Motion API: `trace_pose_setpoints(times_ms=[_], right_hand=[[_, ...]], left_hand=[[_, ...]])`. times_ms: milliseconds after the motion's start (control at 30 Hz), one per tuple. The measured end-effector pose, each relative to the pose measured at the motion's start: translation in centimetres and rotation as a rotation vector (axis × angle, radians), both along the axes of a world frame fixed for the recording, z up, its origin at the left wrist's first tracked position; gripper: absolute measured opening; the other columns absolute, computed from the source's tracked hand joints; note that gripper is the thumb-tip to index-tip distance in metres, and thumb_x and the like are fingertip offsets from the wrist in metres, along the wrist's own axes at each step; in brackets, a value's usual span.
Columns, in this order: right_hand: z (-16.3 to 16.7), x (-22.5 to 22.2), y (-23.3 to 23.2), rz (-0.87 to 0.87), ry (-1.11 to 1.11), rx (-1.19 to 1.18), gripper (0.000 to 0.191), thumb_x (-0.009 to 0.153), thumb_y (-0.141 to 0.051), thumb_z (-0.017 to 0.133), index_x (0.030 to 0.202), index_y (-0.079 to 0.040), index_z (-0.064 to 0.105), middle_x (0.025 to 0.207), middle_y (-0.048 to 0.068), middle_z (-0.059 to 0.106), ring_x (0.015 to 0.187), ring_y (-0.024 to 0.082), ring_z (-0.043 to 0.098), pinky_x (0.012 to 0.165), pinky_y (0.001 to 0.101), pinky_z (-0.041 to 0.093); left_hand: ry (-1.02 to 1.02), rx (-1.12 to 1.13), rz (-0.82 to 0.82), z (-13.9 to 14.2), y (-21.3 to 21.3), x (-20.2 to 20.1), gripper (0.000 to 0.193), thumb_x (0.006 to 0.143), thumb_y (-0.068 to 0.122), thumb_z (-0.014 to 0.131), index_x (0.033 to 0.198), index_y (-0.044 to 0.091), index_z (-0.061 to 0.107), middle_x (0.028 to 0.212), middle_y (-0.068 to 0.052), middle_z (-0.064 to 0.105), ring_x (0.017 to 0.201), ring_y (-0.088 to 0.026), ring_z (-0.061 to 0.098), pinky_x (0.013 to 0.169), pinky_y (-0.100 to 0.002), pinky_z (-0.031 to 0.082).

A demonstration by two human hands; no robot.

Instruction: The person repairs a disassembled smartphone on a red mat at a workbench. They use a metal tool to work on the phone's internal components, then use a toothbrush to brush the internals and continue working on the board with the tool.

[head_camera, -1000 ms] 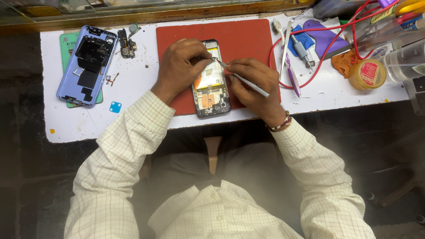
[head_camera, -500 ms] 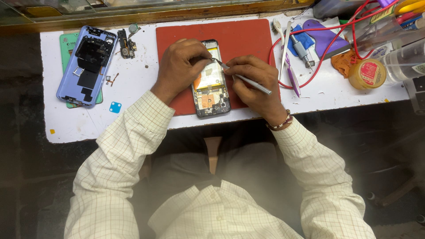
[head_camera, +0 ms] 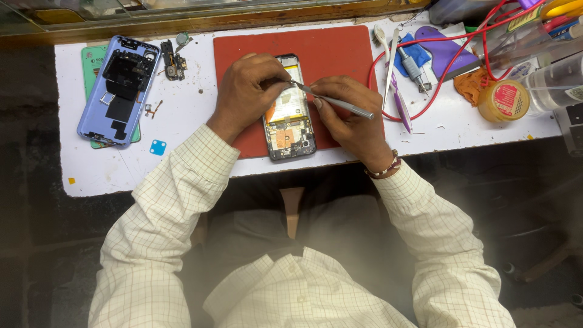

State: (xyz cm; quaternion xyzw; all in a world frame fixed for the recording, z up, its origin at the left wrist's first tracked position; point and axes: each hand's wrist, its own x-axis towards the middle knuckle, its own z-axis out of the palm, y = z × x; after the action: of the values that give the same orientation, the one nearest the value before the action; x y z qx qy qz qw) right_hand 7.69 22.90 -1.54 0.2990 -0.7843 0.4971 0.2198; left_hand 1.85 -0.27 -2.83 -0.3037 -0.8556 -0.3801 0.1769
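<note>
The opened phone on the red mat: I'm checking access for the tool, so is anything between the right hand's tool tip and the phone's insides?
Nothing visible. The right hand holds the metal tool, tip at the opened phone, where the left hand grips its upper edge.

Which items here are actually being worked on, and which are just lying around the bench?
In use:
left hand steadying the opened phone
right hand holding metal tweezers to it
red mat underneath

Lying about:
blue back cover
small loose parts
red cable
yellow-lidded jar
</note>
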Motion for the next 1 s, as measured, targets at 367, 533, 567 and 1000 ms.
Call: trace_pose_setpoints(times_ms=[367,533,567,1000], right_hand=[[-0.7,-0.05,0.03,0.011,0.004,-0.047,0.02,0.097,0.005,0.074,0.116,0.002,0.071,0.116,0.015,0.075,0.109,0.027,0.075,0.093,0.0336,0.062],[-0.73,0.15,-0.07,0.003,0.049,-0.055,0.019,0.098,0.007,0.072,0.117,0.003,0.069,0.117,0.015,0.074,0.11,0.027,0.075,0.096,0.0343,0.062],[-0.7,0.19,-0.06,-0.003,0.043,-0.054,0.019,0.098,0.007,0.072,0.117,0.003,0.069,0.116,0.015,0.074,0.11,0.027,0.075,0.096,0.0341,0.061],[-0.93,0.21,-0.16,-0.027,-0.068,-0.149,0.016,0.1,0.004,0.073,0.116,0.003,0.071,0.111,0.014,0.076,0.102,0.022,0.077,0.089,0.0306,0.064]], left_hand=[[-0.017,-0.002,0.006,0.03,0.06,0.06,0.006,0.084,0.005,0.08,0.085,0.007,0.075,0.087,-0.002,0.075,0.082,-0.019,0.067,0.074,-0.034,0.054],[-0.028,0.011,0.005,0.06,0.03,0.02,0.006,0.085,0.006,0.081,0.085,0.007,0.075,0.089,-0.003,0.075,0.084,-0.019,0.068,0.074,-0.034,0.054],[-0.024,0.012,0.005,0.06,0.03,-0.01,0.006,0.085,0.006,0.081,0.085,0.007,0.075,0.089,-0.003,0.075,0.084,-0.02,0.069,0.075,-0.034,0.055],[-0.048,0.016,0.009,0.45,0.06,0.12,0.006,0.086,0.008,0.081,0.085,0.006,0.075,0.086,-0.003,0.074,0.082,-0.018,0.068,0.073,-0.034,0.054]])
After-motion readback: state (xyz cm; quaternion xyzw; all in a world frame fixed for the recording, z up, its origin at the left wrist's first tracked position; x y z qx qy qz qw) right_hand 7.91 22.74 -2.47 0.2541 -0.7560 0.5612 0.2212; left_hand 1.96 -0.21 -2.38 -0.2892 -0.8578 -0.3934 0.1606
